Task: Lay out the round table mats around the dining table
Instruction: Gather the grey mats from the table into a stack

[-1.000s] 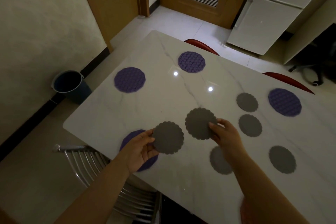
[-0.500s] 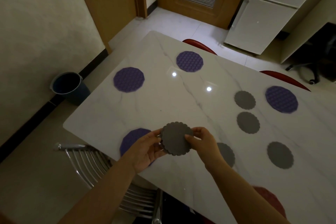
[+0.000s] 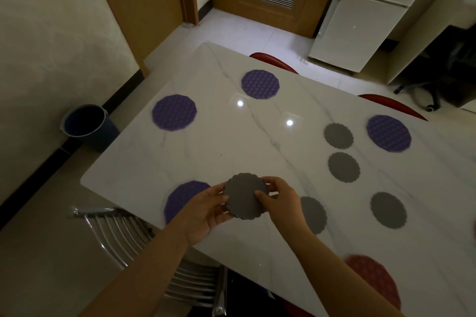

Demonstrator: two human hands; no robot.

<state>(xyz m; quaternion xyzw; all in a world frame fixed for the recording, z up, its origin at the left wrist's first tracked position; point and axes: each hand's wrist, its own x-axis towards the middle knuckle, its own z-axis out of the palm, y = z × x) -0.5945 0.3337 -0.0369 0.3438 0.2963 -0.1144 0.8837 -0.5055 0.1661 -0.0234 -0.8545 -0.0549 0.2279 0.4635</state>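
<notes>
White marble-patterned surface (image 3: 219, 141) carries purple round patterned mats (image 3: 174, 112) near its edges, and grey scalloped round mats (image 3: 343, 167) lie flat toward its right side. Over the near left part, a held grey scalloped mat (image 3: 243, 197) is pinched by its rim from both sides. The left hand (image 3: 203, 210) has its thumb on top and fingers underneath, and the right hand (image 3: 280, 201) grips likewise. This mat partly covers a near purple mat (image 3: 183, 195).

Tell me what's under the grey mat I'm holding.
Around the held grey mat only marble table shows. The left hand reaches beneath it; the right hand pinches its edge. The table patch directly below, and any second mat stacked there, are covered.
</notes>
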